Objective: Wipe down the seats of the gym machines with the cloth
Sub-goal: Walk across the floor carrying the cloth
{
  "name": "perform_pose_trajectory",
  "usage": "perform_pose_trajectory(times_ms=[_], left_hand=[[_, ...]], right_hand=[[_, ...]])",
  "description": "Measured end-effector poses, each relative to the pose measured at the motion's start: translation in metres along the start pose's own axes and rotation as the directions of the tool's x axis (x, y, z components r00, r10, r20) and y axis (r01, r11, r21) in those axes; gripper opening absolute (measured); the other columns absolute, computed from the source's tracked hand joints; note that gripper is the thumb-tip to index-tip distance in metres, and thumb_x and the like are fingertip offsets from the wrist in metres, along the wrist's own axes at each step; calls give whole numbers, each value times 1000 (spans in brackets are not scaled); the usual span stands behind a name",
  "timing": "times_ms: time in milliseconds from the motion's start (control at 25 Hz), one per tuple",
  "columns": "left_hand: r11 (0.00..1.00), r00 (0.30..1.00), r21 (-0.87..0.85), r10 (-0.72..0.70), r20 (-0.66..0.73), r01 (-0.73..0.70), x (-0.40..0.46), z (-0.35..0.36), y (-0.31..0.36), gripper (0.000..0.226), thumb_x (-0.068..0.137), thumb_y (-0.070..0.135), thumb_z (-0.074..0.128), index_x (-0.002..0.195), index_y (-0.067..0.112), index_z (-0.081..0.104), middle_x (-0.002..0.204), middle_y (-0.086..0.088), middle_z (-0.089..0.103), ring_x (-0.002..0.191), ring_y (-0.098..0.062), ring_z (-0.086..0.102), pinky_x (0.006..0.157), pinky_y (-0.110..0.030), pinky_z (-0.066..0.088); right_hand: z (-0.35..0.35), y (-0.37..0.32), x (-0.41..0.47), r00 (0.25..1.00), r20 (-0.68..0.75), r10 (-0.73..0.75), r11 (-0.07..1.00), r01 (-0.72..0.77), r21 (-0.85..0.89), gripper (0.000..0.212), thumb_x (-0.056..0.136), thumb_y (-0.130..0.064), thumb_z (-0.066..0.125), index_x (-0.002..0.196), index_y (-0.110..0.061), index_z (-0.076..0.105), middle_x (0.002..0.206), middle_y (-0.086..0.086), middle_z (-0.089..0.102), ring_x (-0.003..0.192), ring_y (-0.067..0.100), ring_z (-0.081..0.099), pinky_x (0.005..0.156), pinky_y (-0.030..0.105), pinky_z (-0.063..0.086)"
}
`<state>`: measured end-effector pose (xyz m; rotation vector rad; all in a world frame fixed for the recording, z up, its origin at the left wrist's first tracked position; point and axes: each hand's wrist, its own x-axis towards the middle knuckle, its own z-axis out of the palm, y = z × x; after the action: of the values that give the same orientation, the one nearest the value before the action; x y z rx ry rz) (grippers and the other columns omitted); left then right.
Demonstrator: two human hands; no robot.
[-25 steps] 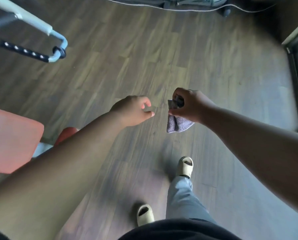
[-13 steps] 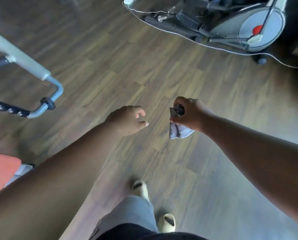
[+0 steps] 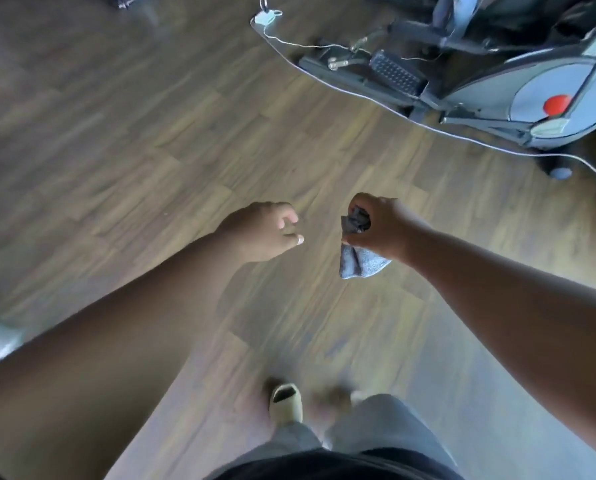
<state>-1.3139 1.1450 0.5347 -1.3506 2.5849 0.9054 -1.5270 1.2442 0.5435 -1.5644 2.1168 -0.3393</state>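
Right hand [image 3: 381, 228] grips a bunched grey cloth [image 3: 360, 261], fingers curled round the top w/ the rest hanging below the fist, above the wood floor [image 3: 144, 140]. Left hand [image 3: 261, 232] just beside it, not touching; fingers curled in, holding nothing. Exercise machine [image 3: 497, 81] stands upper right, dark pedal [image 3: 393, 72] facing the person, red knob [image 3: 557, 105] on its grey housing, thin white cable [image 3: 341, 86] along the floor by its base. Pale sandal [image 3: 286, 403] at bottom, blurred.

A small grey cloth [image 3: 358, 261], terry-textured and bunched up, hangs from the right hand [image 3: 381, 228], which grips its crumpled top; its lower fold dangles above the floor.
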Motion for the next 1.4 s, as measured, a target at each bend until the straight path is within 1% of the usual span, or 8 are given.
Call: perform_pose_trajectory(times_ms=[240, 440, 720, 840, 960, 1160, 1280, 1400], left_hand=[[990, 988, -13, -142, -64, 141, 127, -70, -46, 40, 83, 61, 63, 118, 42, 57, 115, 16, 61, 102, -11, 61, 94, -35, 49], [939, 927, -133, -337, -167, 318, 190, -123, -95, 40, 84, 62, 62, 120, 44, 53, 111, 18, 58, 101, -10, 58, 93, -34, 48], [856, 832, -221, -511, -217, 468, 216, -213, -235, 43, 85, 59, 63, 123, 40, 56, 116, 15, 62, 106, -12, 60, 94, -36, 49], [834, 814, -209, -547, -196, 510, 237, -258, -310, 45, 85, 60, 61, 125, 40, 55, 121, 14, 63, 109, -12, 60, 96, -37, 48], [825, 807, -181, -563, -180, 535, 259, -315, -374, 44, 87, 60, 60, 127, 41, 54, 122, 14, 61, 112, -13, 58, 97, -39, 47], [805, 780, -174, -593, -201, 567, 305, -408, -469, 42, 88, 60, 59, 126, 41, 54, 122, 15, 61, 111, -12, 57, 98, -38, 47], [776, 749, -206, -630, -206, 596, 347, -451, -519, 43, 90, 59, 59, 128, 41, 53, 124, 14, 60, 114, -12, 56, 99, -38, 45], [718, 683, -230, -696, -219, 658, 385, -490, -572, 44, 91, 58, 57, 131, 40, 52, 126, 14, 60, 118, -13, 54, 100, -39, 45]], right_hand=[[-40, -14, 189, 987, 49, -155, 987, 157, -36, 35, 76, -34, 80, 102, -24, 59, 89, 0, 59, 81, 23, 54, 57, 29, 35], [-55, -68, 335, 917, 147, -370, 921, 383, -71, 31, 75, -32, 78, 95, -23, 56, 82, -4, 59, 80, 24, 55, 59, 30, 34], [-18, -215, 486, 788, 287, -544, 817, 576, -34, 33, 76, -32, 77, 97, -21, 54, 75, -8, 55, 78, 22, 53, 60, 31, 37], [6, -288, 550, 777, 292, -558, 808, 588, -19, 33, 77, -33, 77, 98, -24, 54, 76, -9, 54, 76, 20, 51, 56, 28, 35], [25, -358, 610, 756, 321, -571, 798, 603, -2, 34, 76, -36, 77, 98, -25, 54, 82, -6, 57, 78, 21, 52, 59, 30, 37], [36, -450, 721, 748, 326, -578, 793, 609, 8, 31, 76, -36, 77, 94, -27, 52, 75, -11, 54, 72, 18, 51, 56, 28, 37], [46, -499, 803, 704, 374, -604, 765, 644, 22, 32, 76, -35, 77, 95, -30, 51, 78, -11, 54, 71, 15, 51, 57, 26, 39], [68, -554, 889, 651, 391, -651, 719, 693, 44, 33, 73, -37, 78, 95, -28, 55, 80, -9, 58, 75, 20, 55, 67, 30, 46]])
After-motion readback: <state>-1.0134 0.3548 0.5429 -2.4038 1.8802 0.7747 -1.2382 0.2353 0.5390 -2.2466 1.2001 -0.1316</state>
